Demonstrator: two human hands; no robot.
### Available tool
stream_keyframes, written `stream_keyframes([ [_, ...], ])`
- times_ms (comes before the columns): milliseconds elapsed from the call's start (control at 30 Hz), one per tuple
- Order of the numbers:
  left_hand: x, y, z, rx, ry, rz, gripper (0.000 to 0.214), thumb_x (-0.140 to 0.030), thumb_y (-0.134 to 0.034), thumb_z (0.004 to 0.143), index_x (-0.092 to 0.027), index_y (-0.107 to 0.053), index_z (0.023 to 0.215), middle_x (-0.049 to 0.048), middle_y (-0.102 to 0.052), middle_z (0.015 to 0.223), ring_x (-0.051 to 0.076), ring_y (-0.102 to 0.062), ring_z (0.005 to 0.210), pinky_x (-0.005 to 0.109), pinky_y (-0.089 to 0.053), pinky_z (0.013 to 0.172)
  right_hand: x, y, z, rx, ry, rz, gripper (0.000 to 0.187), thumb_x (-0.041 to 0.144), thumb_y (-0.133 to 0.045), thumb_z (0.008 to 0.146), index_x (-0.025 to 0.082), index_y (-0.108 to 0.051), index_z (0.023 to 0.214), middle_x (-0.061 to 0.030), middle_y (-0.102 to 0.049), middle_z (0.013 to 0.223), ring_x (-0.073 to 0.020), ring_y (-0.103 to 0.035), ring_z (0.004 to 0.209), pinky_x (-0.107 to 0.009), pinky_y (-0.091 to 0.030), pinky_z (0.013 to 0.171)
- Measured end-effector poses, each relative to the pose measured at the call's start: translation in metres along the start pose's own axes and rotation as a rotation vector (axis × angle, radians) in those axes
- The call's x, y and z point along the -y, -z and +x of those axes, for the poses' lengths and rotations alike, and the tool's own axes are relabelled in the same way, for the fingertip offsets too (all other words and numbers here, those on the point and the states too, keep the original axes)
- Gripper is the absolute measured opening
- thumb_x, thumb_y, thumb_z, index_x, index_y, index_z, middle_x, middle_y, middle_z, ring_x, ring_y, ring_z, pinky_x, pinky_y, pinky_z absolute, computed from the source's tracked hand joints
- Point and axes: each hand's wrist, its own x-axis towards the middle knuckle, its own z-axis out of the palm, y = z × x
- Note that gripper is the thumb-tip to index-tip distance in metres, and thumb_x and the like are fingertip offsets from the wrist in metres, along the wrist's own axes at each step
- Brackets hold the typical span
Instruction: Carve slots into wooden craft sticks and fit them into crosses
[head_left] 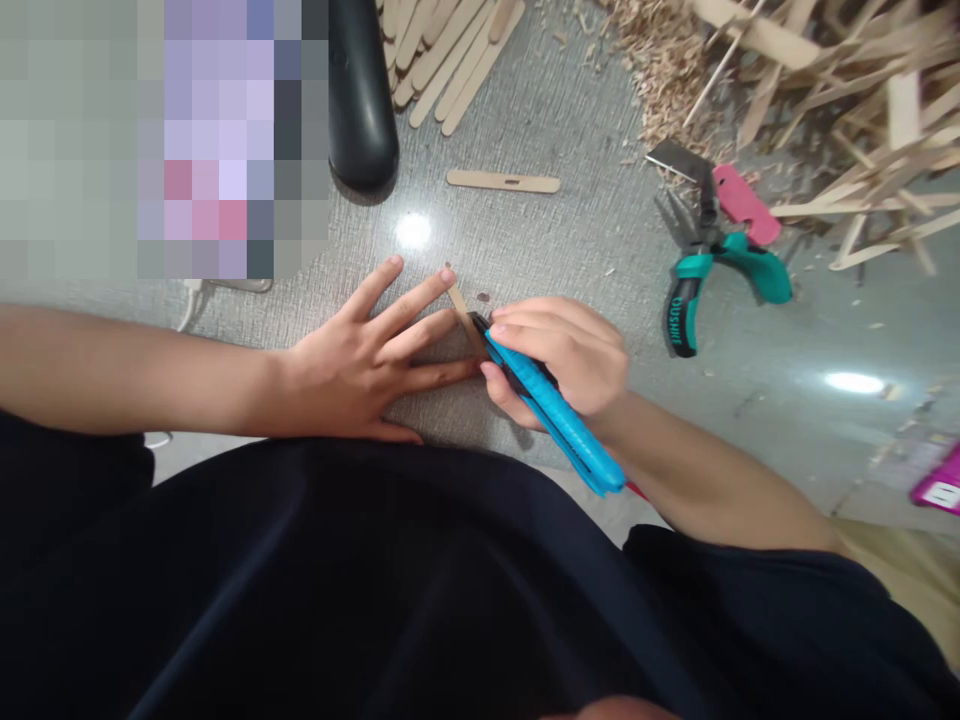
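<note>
My left hand (382,350) lies flat with its fingers spread on the grey table. Its fingertips press along a wooden craft stick (461,305), which slants under them and is partly hidden. In my right hand (566,350) is a blue utility knife (555,410), gripped near its front end. The knife's dark tip meets the stick just right of my left fingers. A second craft stick (502,181), with a narrow slot at its middle, lies farther up the table.
Pliers with teal handles (757,270) and a pink-handled blade (746,205) lie at right. Behind them are wood shavings (652,80) and a heap of cut strips (840,110). A pile of craft sticks (450,60) and a black rounded case (363,110) are at the top.
</note>
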Motion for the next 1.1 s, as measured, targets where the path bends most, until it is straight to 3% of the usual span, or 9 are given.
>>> stream_keyframes([
  [233,0.001,-0.001,-0.001,-0.043,-0.029,0.114,0.119,-0.094,-0.074,0.099,-0.032,-0.036,0.193,0.0264,-0.044,0.19,0.057,-0.038,0.185,0.084,-0.038,0.146,0.0,-0.004,0.002,-0.041,0.01,0.01,0.032,0.024,-0.078,0.104,0.032,-0.071,0.135,-0.002,-0.092,0.109,-0.0279,-0.092,0.101,-0.044,-0.075,0.083],
  [567,0.001,0.009,0.002,0.05,-0.019,0.15,0.107,-0.091,-0.068,0.106,-0.036,-0.038,0.193,0.0221,-0.048,0.19,0.054,-0.041,0.184,0.082,-0.04,0.146,-0.001,-0.007,0.0,-0.052,0.004,-0.009,0.028,0.028,-0.077,0.108,0.033,-0.07,0.135,-0.0007,-0.091,0.108,-0.0271,-0.091,0.101,-0.044,-0.075,0.082],
  [733,0.002,0.006,0.002,0.022,-0.022,0.131,0.111,-0.095,-0.075,0.098,-0.037,-0.046,0.188,0.0218,-0.051,0.186,0.055,-0.042,0.183,0.083,-0.041,0.144,-0.002,-0.007,0.0,-0.054,0.012,0.021,0.034,0.023,-0.081,0.104,0.03,-0.073,0.137,-0.0042,-0.092,0.111,-0.0293,-0.09,0.102,-0.045,-0.073,0.084],
  [1100,0.004,0.004,0.001,-0.045,-0.052,0.208,0.125,-0.101,-0.076,0.092,-0.033,-0.039,0.191,0.022,-0.055,0.181,0.054,-0.05,0.177,0.079,-0.048,0.139,0.001,-0.001,0.005,-0.009,0.035,-0.011,0.035,0.02,-0.082,0.105,0.029,-0.07,0.137,-0.0047,-0.092,0.11,-0.0298,-0.091,0.103,-0.043,-0.071,0.079],
])
